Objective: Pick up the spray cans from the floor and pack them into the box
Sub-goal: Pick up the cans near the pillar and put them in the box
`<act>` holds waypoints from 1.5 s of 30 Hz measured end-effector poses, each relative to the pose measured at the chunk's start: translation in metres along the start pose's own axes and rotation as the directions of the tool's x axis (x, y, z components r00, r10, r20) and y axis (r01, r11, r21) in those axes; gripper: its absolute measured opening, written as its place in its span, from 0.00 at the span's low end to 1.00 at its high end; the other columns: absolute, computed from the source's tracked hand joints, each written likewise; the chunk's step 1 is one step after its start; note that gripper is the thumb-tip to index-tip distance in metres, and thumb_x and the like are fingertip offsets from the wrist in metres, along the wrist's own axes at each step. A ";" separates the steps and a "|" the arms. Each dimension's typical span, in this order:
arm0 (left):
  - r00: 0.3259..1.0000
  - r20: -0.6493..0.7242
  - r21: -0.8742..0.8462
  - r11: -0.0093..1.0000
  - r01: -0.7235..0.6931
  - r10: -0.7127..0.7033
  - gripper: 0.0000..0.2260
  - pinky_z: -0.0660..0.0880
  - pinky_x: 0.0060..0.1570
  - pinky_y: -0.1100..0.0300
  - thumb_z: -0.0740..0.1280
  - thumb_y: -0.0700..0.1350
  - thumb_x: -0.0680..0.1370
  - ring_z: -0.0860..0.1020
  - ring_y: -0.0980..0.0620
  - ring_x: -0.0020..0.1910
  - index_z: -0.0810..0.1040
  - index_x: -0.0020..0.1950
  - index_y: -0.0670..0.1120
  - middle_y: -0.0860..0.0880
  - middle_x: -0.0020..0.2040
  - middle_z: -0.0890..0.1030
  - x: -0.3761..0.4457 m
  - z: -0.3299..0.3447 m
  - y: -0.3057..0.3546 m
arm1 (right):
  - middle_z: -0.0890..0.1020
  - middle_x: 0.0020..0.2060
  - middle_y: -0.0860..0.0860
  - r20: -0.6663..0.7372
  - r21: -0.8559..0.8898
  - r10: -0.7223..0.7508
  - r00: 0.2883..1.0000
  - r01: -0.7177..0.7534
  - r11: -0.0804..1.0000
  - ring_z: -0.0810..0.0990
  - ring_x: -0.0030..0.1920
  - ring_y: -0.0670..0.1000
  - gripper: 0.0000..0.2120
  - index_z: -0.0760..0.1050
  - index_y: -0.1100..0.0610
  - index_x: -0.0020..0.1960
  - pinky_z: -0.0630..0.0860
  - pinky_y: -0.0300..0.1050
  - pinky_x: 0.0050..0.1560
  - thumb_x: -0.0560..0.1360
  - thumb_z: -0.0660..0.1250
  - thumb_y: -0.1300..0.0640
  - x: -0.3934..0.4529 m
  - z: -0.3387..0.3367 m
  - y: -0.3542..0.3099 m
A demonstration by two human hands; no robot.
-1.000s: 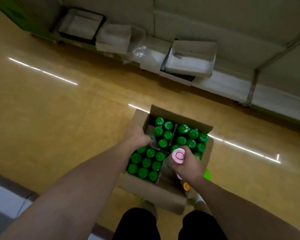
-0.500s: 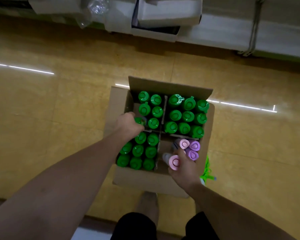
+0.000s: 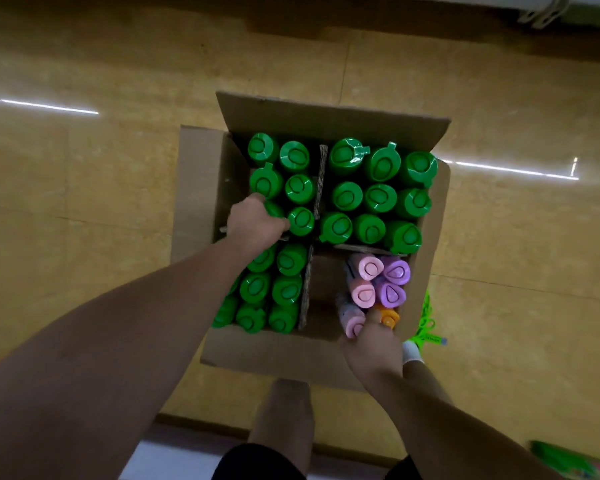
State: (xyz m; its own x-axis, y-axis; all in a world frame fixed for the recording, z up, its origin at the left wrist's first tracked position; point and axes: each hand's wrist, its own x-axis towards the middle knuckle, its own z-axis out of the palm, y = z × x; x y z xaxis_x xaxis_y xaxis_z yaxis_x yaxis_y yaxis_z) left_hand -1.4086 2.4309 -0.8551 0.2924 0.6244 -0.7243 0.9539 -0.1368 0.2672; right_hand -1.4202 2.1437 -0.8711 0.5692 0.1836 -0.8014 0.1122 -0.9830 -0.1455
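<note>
Matt brown cardboard box (image 3: 271, 355), glossy green plastic caps (image 3: 378, 199), polished floor (image 3: 84, 202)

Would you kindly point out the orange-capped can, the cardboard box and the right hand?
orange-capped can (image 3: 389, 318), head view, on its orange cap.
cardboard box (image 3: 329, 114), head view, on the far flap.
right hand (image 3: 373, 346), head view, on its back.

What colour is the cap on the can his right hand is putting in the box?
Pale pink cap, under the right hand, seen in the head view.
</note>
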 end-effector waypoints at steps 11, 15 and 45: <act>0.981 0.045 -0.361 0.913 0.191 -0.188 0.30 0.69 0.49 0.57 0.70 0.51 0.75 0.74 0.46 0.54 0.62 0.73 0.44 0.46 0.59 0.73 0.032 0.037 -0.010 | 0.82 0.51 0.55 -0.031 -0.105 0.157 0.987 -0.159 0.982 0.83 0.49 0.60 0.24 0.52 0.51 0.48 0.72 0.48 0.42 0.71 0.68 0.47 0.018 0.032 0.024; 0.985 0.005 -0.360 0.918 0.163 -0.173 0.28 0.67 0.44 0.59 0.69 0.51 0.74 0.73 0.48 0.50 0.64 0.71 0.45 0.47 0.55 0.73 0.034 0.042 -0.018 | 0.82 0.50 0.55 -0.045 -0.150 0.142 0.989 -0.147 0.978 0.84 0.47 0.59 0.24 0.53 0.52 0.51 0.68 0.46 0.39 0.72 0.69 0.50 0.022 0.041 0.029; 0.976 -0.198 -0.332 0.943 0.021 -0.092 0.29 0.72 0.59 0.58 0.73 0.54 0.74 0.75 0.44 0.62 0.70 0.70 0.44 0.43 0.63 0.77 0.021 0.044 -0.034 | 0.80 0.52 0.57 -0.044 -0.125 0.090 0.995 -0.095 0.988 0.81 0.51 0.62 0.25 0.59 0.54 0.60 0.68 0.47 0.41 0.74 0.72 0.48 0.021 0.036 0.013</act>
State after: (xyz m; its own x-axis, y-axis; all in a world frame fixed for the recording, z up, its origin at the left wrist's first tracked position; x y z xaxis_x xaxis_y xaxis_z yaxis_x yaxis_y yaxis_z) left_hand -1.4319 2.4146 -0.9072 0.1845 0.7742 -0.6054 0.8833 0.1395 0.4476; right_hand -1.4361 2.1349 -0.9105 0.6120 0.0944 -0.7852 0.1586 -0.9873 0.0048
